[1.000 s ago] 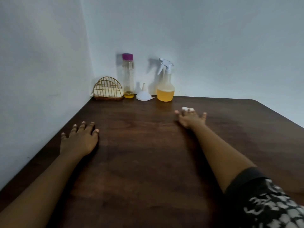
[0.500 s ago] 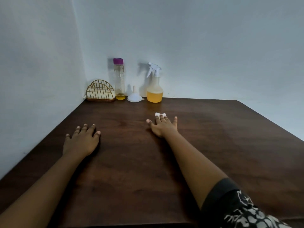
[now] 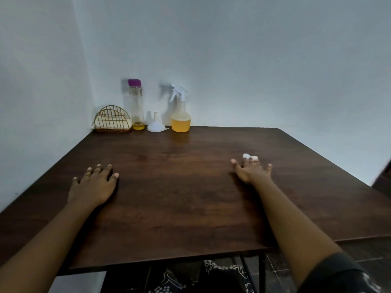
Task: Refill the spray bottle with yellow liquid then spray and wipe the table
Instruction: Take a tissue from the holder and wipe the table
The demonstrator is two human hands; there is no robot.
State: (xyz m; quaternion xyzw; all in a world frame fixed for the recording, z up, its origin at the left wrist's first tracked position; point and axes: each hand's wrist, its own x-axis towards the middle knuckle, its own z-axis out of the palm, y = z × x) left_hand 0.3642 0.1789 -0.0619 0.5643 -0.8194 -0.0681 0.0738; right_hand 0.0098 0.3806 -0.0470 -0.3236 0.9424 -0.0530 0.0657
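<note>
On table, left hand flat; white wad under right hand

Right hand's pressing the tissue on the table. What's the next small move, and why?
Probably slide the right hand with the tissue toward the near edge: it presses the tissue onto the table, and the spray bottle stands part-filled at the back.

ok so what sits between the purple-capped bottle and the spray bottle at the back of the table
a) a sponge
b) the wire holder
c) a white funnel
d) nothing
c: the white funnel stands mouth-down between the purple-capped bottle and the spray bottle, while the wire holder is on the bottle's other side, in the corner.
</note>
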